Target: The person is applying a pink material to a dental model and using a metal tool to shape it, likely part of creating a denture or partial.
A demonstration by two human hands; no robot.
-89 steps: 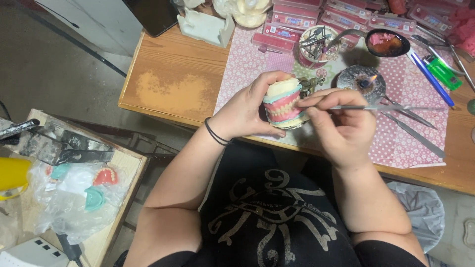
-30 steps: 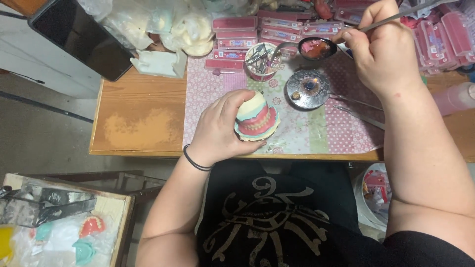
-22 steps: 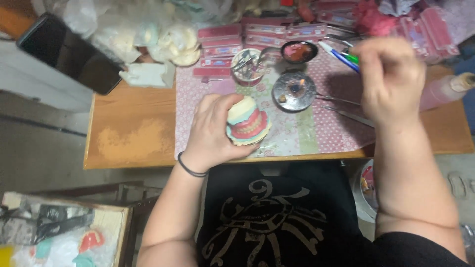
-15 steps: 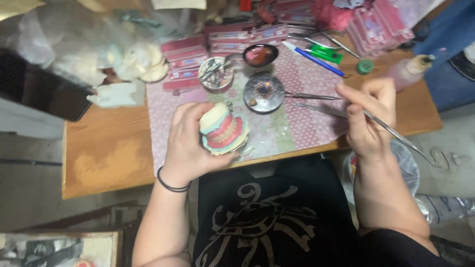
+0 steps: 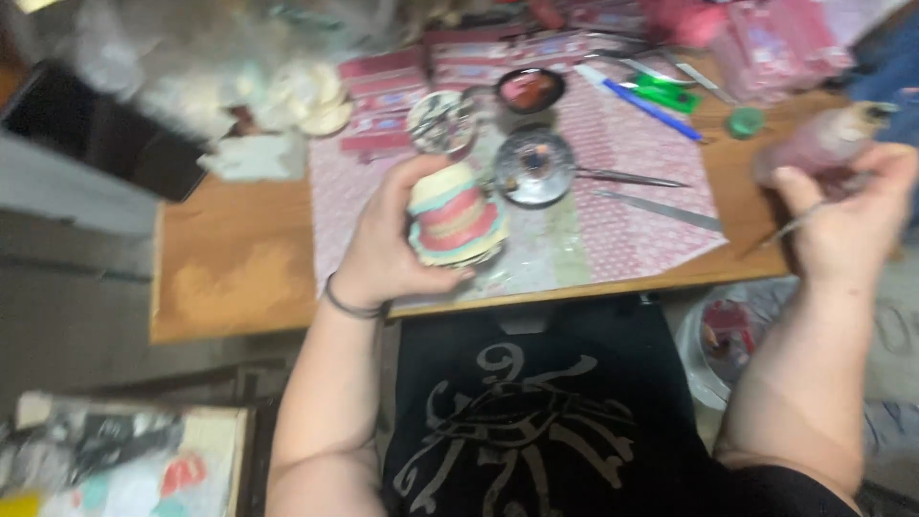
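Head view: a pink-and-cream dental model on a pale green base is gripped in the left hand, above the near edge of the pink patterned mat on the wooden table. The right hand, well apart at the table's right end, is closed around a thin metal instrument. Just beyond the model lie a round metal dish, metal tweezers and a small dark bowl of pink material.

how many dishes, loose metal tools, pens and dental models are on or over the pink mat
round dishes: 3 (patterned dish, dark bowl, metal dish)
loose metal tools: 2 (upper tool, lower tool)
blue pen: 1
dental model, in the left hand: 1
total: 7
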